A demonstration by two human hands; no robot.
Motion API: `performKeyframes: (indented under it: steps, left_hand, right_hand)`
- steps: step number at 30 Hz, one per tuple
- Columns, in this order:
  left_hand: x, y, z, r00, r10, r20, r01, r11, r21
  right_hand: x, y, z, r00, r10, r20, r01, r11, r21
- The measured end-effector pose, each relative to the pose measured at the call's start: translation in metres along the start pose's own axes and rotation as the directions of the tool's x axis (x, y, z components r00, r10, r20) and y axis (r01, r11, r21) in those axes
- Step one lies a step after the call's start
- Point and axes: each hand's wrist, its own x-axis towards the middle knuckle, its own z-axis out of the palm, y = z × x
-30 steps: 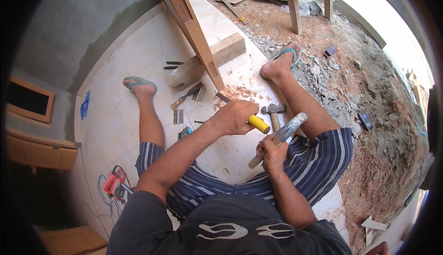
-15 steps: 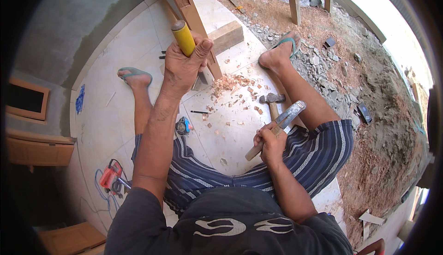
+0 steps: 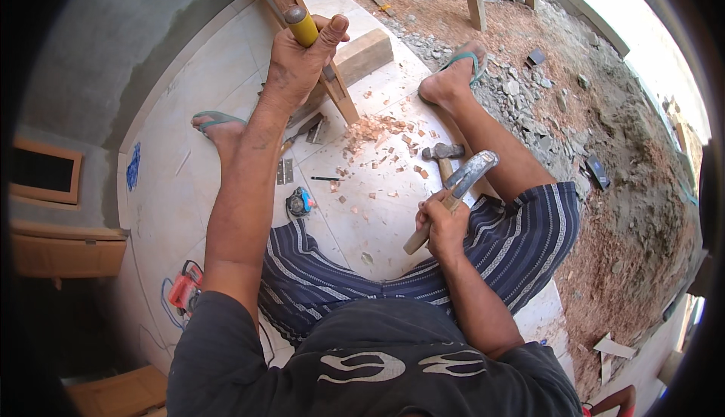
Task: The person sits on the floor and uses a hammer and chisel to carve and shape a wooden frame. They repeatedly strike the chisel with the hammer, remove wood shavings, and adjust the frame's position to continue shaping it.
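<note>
My left hand [image 3: 298, 62] is closed around the yellow handle of a chisel [image 3: 304, 30], thumb up along it. The metal below the fist lies over a long timber [image 3: 343, 106] with a cut recess; whether it touches the wood I cannot tell. Above my right thigh, my right hand [image 3: 445, 228] grips a tool with a wooden handle and a long, curved metal head [image 3: 476, 171]. Just beyond it is a hammer [image 3: 443, 152] with a dark head, its handle partly hidden. Wood chips [image 3: 381, 134] are scattered on the tiles below the timber's end.
A wooden block [image 3: 365, 56] lies beside the timber. Near my left knee are a blue and black tape measure [image 3: 300, 202], a pencil [image 3: 326, 179] and metal hinges [image 3: 285, 171]. A red power tool [image 3: 185, 290] stands left. Rubble [image 3: 521, 100] covers the ground right.
My left hand has risen slightly with the chisel, and its metal part now shows over the timber. The timber's end has shifted slightly left. My right hand has hardly moved.
</note>
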Motion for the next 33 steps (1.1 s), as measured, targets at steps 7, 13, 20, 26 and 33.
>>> performKeyframes:
  steps: [7,13,20,26,33]
  left_hand:
    - [0.007,-0.005,0.006,0.998,0.036,0.059,-0.045,0.984,0.171]
    - [0.006,0.004,0.015,0.974,-0.063,0.217,-0.004,0.955,0.298]
    - [0.005,-0.004,0.011,0.942,0.055,0.331,-0.104,0.986,0.134]
    - [0.003,-0.007,0.011,0.902,0.196,0.385,-0.241,0.968,0.074]
    - [0.019,-0.036,-0.007,0.936,0.148,0.319,-0.198,0.972,0.129]
  right_hand:
    - [-0.004,-0.010,0.000,0.999,0.020,0.046,-0.014,0.992,-0.122]
    - [-0.002,-0.063,0.005,0.923,-0.199,0.330,0.345,0.809,-0.476]
    - [-0.006,-0.156,0.059,0.539,-0.731,0.418,0.840,0.503,-0.203]
    - [0.030,-0.153,0.087,0.282,-0.806,0.520,0.948,0.149,-0.283]
    - [0.023,-0.171,0.103,0.294,-0.788,0.541,0.942,0.145,-0.301]
